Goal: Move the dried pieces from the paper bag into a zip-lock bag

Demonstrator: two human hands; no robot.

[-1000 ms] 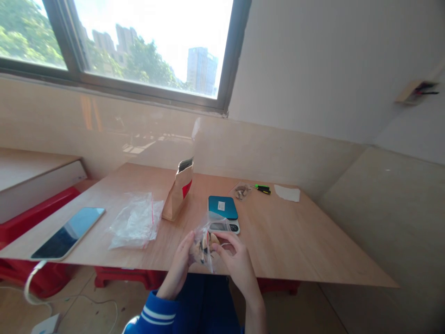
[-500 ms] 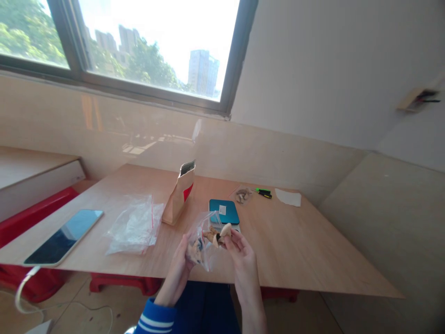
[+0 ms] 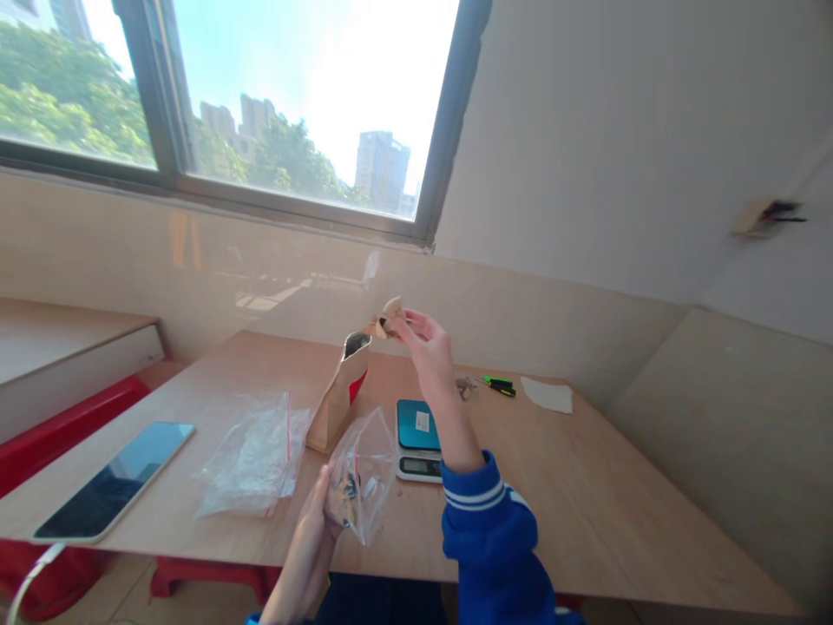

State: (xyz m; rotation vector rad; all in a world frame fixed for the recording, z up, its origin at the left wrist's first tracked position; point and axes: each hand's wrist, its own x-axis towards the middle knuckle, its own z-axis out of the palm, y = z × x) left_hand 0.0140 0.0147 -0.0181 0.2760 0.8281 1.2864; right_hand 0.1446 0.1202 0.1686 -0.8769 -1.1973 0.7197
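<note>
Bright daylight pours through the big window [image 3: 312, 113], trees and towers beyond the glass, and below it stretches a broad wooden surface [image 3: 586, 512] set against the tiled wall [image 3: 540, 312]. All eyes on the right hand [image 3: 426, 343], up high, well clear of the wood! Its fingers are pinching a small clump of pale, dried-looking pieces [image 3: 391, 312], and that clump hangs just beside and above the open mouth of an upright brown paper bag [image 3: 335, 404] with a red patch on its side; whether it touches the rim, I can't tell. Down low, the left hand [image 3: 316, 525] has its fingers curled against a clear zip bag [image 3: 370, 486], its top gaping, with more pale and dark bits inside near the palm. Just beyond sits a scale [image 3: 414, 425], blue plate at the back and display at the front, partly covered by the right forearm. Over to the left lie a heap of clear plastic bags [image 3: 251, 460] and then a phone [image 3: 117, 482], a white cable [image 3: 29, 577] plugged into its near end. Far side now: brown pieces [image 3: 467, 388] peek out past the right arm, next to a green-and-black-handled tool [image 3: 500, 385] and a torn white sheet [image 3: 547, 395].
</note>
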